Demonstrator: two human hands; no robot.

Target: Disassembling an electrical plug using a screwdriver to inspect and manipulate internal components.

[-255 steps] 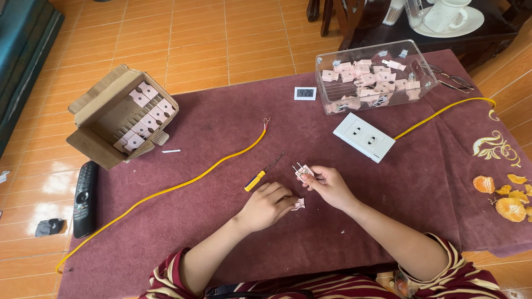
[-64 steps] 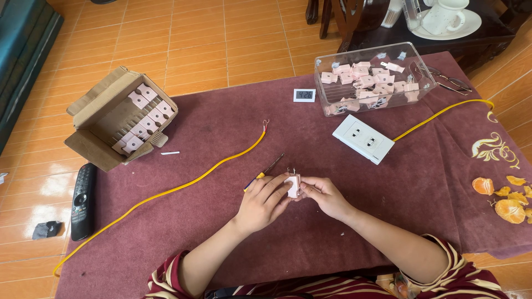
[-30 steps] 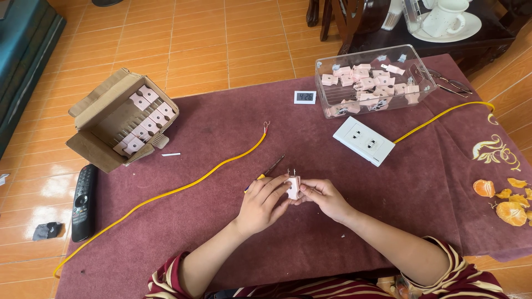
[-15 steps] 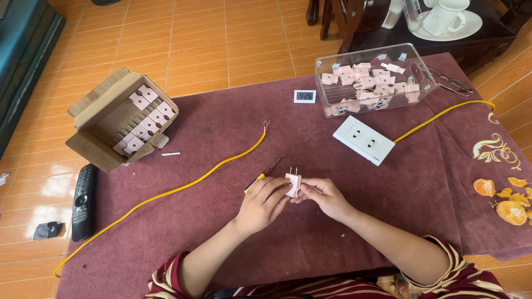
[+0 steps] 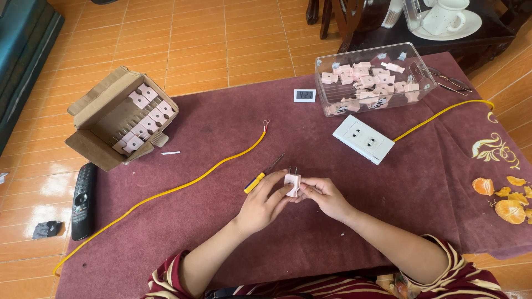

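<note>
Both my hands meet at the middle of the maroon table cloth point(image 5: 221, 127) and hold a small pink plug point(image 5: 292, 183) whose two metal prongs point up. My left hand point(image 5: 262, 204) cups it from the left, fingers curled around its side. My right hand point(image 5: 325, 196) pinches it from the right. Just left of my left hand lies a yellow-handled screwdriver point(image 5: 260, 176). A yellow cable point(image 5: 183, 186) with bared wire ends runs across the cloth to the left.
A clear plastic box point(image 5: 372, 80) of several pink plugs stands at the back right, with a white double socket plate point(image 5: 363, 139) before it. An open cardboard box point(image 5: 119, 122) of pink plugs sits at left, beside a remote point(image 5: 83, 200). Orange peels point(image 5: 507, 196) lie at the right.
8.5 s ago my right hand held the plug up alone and my left rested lower; both hands have since closed on the plug. Over the last second it has barely moved.
</note>
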